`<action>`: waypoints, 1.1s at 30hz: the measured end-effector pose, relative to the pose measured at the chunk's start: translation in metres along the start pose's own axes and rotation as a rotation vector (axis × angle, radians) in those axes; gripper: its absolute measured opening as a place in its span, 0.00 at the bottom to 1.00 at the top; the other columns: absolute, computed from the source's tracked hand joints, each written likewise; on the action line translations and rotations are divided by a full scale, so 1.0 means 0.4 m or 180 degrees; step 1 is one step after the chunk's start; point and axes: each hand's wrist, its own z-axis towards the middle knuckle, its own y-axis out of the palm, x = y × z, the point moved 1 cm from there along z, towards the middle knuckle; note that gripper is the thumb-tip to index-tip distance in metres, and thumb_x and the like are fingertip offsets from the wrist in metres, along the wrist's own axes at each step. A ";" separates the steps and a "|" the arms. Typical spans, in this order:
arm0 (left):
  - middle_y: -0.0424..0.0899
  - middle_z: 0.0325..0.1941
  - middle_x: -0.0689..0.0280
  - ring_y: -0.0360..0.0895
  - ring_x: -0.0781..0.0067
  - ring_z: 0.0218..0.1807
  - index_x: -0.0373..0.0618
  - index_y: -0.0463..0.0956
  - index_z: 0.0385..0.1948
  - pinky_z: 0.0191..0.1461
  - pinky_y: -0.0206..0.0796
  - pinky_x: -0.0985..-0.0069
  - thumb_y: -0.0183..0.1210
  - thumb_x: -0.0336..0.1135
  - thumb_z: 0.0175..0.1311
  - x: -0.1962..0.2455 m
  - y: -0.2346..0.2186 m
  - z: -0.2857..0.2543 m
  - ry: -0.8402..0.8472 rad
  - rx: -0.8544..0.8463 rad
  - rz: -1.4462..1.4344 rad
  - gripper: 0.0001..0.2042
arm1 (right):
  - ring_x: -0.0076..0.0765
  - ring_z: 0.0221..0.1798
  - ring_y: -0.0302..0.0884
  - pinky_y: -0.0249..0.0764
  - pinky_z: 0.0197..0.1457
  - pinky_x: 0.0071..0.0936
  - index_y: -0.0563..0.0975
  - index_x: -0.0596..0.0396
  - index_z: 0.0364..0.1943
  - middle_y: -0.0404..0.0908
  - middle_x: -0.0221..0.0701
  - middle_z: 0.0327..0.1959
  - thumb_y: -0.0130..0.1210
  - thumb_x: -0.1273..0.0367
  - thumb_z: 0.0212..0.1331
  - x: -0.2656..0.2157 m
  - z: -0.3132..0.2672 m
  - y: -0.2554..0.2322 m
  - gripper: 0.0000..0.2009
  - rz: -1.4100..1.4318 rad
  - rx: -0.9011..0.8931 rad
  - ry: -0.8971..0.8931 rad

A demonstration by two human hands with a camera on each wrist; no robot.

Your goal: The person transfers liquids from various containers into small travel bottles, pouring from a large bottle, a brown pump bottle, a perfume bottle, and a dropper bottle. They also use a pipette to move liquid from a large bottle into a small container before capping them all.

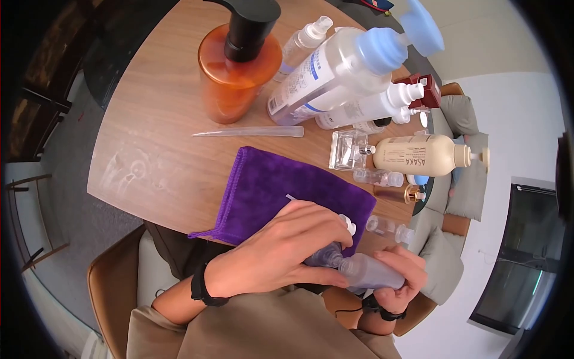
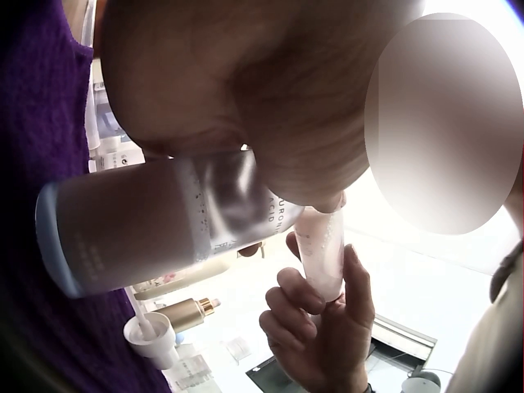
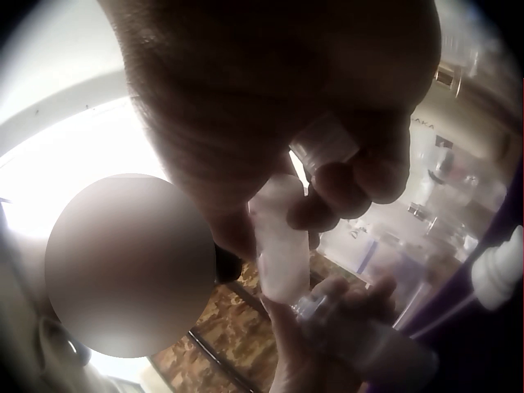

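Just by the fuzzy purple cloth (image 1: 293, 185), my left hand (image 1: 278, 242) is curled round a clear, rounded bottle (image 1: 325, 255), neck-to-neck with the frosted bottle (image 1: 372, 274) my right hand (image 1: 408, 269) grips, translucent cap (image 3: 325, 141) too.

On the wood-grain counter (image 1: 161, 90), an amber translucent bottle (image 1: 221, 90) with a black pump, beside a large clear bottle (image 1: 323, 78) with a pale blue pump. Nearer, a long tapered translucent stick (image 1: 248, 131), lying flat. Farther right, a square clear glass bottle (image 1: 345, 149), close to a beige bottle (image 1: 418, 154) lettered "ASAKA". Beyond the counter, grey cushions (image 1: 463, 115) on a grey and tan sofa (image 1: 435, 209).
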 end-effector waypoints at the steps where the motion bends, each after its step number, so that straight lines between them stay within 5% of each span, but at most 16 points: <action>1: 0.89 0.57 0.63 0.84 0.55 0.68 0.46 0.85 0.53 0.70 0.67 0.59 0.83 0.49 0.53 0.000 -0.001 0.000 0.0002 0.0001 -0.0022 0.28 | 0.34 0.23 0.79 0.68 0.26 0.27 0.91 0.69 0.49 0.86 0.43 0.28 0.77 0.50 0.55 -0.001 0.002 0.000 0.31 0.0005 0.0014 0.0004; 33: 0.88 0.59 0.60 0.83 0.54 0.66 0.46 0.84 0.54 0.72 0.68 0.59 0.81 0.48 0.58 0.002 -0.006 -0.002 -0.0009 -0.0088 0.0024 0.26 | 0.32 0.18 0.73 0.63 0.21 0.28 0.91 0.70 0.46 0.86 0.41 0.23 0.73 0.54 0.57 -0.041 0.071 -0.019 0.28 -0.0343 -0.0117 -0.0394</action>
